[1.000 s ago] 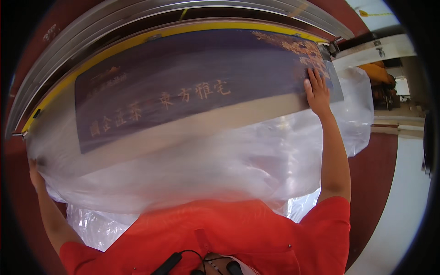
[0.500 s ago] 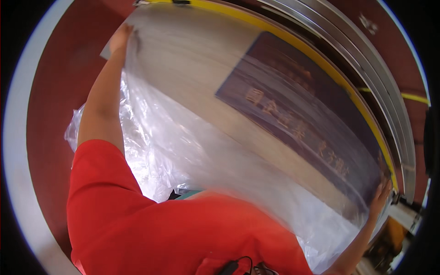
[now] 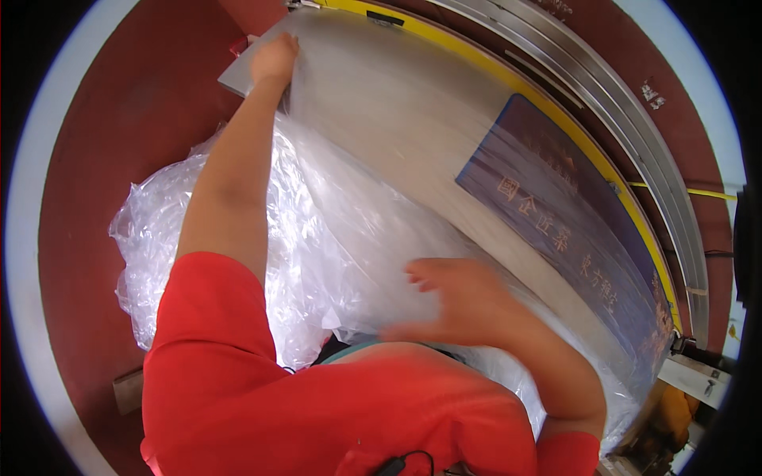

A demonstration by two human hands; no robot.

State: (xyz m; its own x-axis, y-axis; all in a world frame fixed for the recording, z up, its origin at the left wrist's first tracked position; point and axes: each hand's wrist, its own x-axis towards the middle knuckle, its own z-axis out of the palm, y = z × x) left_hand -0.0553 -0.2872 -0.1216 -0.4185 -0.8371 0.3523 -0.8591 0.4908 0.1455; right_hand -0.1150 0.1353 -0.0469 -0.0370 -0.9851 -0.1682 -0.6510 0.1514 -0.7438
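plastic film (image 3: 305,238): one, bunched beside left hand (image 3: 275,60), spread below right hand (image 3: 468,301). probably light, soft, slippery, tears easily; best held by its edge near left fingers. left fingers together, can't tell if gripping; right fingers apart, blurred. one dark panel (image 3: 548,198) beyond right fingers.

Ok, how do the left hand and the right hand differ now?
The left hand is near a corner of the grey board; the right hand is over the clear plastic film, nearer the red shirt. The left hand looks fairly sharp, the right hand blurred. Both are bare.
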